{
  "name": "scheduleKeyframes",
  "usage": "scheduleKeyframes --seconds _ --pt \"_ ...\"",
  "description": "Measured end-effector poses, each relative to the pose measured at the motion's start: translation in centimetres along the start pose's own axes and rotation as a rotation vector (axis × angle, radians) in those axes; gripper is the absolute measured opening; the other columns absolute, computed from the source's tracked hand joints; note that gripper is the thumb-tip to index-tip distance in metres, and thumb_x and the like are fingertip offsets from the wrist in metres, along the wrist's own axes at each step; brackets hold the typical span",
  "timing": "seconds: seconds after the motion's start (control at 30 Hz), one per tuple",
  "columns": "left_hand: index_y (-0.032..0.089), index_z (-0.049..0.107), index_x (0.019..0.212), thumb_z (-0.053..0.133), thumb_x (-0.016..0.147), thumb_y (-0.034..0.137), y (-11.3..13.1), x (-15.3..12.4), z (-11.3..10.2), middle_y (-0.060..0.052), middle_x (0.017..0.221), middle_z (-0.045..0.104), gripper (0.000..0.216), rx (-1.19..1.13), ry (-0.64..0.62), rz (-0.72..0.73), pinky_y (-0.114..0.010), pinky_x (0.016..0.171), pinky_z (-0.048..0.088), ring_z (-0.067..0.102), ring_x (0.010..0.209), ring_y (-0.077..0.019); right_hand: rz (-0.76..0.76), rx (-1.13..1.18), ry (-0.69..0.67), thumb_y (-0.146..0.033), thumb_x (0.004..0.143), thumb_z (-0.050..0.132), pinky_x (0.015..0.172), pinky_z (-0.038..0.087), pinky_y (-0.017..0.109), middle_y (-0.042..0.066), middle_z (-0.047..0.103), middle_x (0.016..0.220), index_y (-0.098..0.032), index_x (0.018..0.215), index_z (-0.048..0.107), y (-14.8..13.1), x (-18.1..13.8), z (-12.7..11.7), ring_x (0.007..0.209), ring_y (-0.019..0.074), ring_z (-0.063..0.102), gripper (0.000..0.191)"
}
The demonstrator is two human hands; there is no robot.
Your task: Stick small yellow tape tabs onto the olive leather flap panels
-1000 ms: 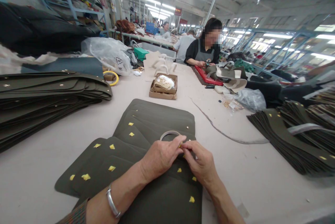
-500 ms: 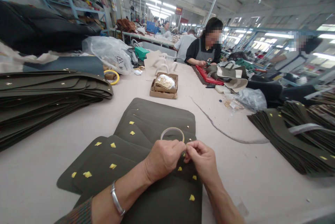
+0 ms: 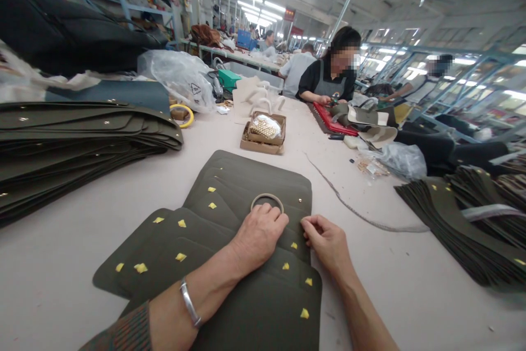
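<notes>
Several overlapping dark olive-green panels (image 3: 263,301) lie in front of me, dotted with small yellow tape pieces (image 3: 181,257). My left hand (image 3: 259,235) is closed round a narrow roll of tape (image 3: 267,196), whose ring stands up beyond the knuckles, over the panels. A silver bangle (image 3: 190,303) circles that wrist. To the right, my right hand (image 3: 326,241) has thumb and forefinger pinched together by the right edge of the panels. Whatever is between those fingertips is too small to make out. Small metal studs (image 3: 299,200) show on the upper panels.
Stacked olive panels lie at left (image 3: 82,137) and right (image 3: 464,225). Beyond my panels sits a cardboard box (image 3: 263,145) with gold-coloured parts. A yellow tape ring (image 3: 187,115) is near the left stack. A cord (image 3: 349,208) trails at right. A co-worker (image 3: 332,77) sits across the table.
My hands, which met at the tape roll, have come apart. The right hand is now at the panels' right edge; the left, still with the roll, has shifted slightly left.
</notes>
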State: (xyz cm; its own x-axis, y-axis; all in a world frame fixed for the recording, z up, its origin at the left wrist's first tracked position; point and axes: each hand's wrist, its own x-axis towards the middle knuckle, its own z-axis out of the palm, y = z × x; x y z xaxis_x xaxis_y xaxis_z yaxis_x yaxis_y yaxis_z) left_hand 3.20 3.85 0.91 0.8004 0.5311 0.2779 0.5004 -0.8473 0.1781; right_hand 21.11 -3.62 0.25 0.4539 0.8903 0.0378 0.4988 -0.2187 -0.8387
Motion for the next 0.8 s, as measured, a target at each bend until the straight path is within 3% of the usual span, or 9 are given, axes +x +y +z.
scheduleKeyframes --seconds 0.2,0.37,0.47,0.57,0.8 --pt "0.018 0.055 0.090 0.038 0.094 0.018 0.2 -0.1 -0.3 -0.006 0.089 0.057 0.018 -0.020 -0.006 0.023 -0.036 0.078 0.041 0.048 0.083 -0.0214 -0.113 -0.210 0.024 -0.041 0.082 0.056 0.056 0.051 0.027 0.004 0.068 0.066 -0.019 0.077 0.068 -0.2 0.4 0.3 0.057 0.0169 0.062 0.026" --pt "0.018 0.054 0.090 0.038 0.095 0.018 0.3 -0.6 -0.4 -0.005 0.088 0.058 0.017 -0.037 -0.028 0.045 -0.035 0.075 0.041 0.049 0.080 -0.0208 0.014 0.009 0.080 -0.047 0.079 0.060 0.049 0.053 0.028 0.002 0.067 0.064 -0.016 0.107 0.059 0.9 0.1 0.2 0.051 0.0168 0.062 0.042" --pt "0.018 0.053 0.090 0.037 0.095 0.018 0.2 -0.7 -0.3 -0.004 0.087 0.058 0.017 -0.052 -0.029 0.052 -0.034 0.073 0.042 0.049 0.080 -0.0202 0.017 0.120 0.084 -0.050 0.081 0.058 0.054 0.055 0.029 0.005 0.069 0.070 -0.016 0.094 0.061 1.3 -0.6 0.1 0.059 0.0177 0.065 0.036" --pt "0.018 0.052 0.089 0.037 0.094 0.017 0.1 -0.7 -0.3 -0.004 0.086 0.058 0.016 -0.061 -0.024 0.062 -0.033 0.072 0.042 0.049 0.078 -0.0201 -0.057 -0.020 0.070 -0.047 0.083 0.057 0.059 0.054 0.028 0.004 0.069 0.068 -0.017 0.082 0.067 1.2 -0.9 0.2 0.059 0.0172 0.065 0.032" --pt "0.018 0.053 0.089 0.038 0.094 0.017 -0.1 -0.8 0.0 -0.004 0.084 0.059 0.016 -0.119 0.027 0.084 -0.031 0.073 0.046 0.054 0.078 -0.0190 -0.177 -0.284 0.096 -0.036 0.084 0.052 0.066 0.050 0.030 0.006 0.073 0.077 -0.020 0.079 0.072 0.0 0.4 0.9 0.067 0.0201 0.066 0.026"
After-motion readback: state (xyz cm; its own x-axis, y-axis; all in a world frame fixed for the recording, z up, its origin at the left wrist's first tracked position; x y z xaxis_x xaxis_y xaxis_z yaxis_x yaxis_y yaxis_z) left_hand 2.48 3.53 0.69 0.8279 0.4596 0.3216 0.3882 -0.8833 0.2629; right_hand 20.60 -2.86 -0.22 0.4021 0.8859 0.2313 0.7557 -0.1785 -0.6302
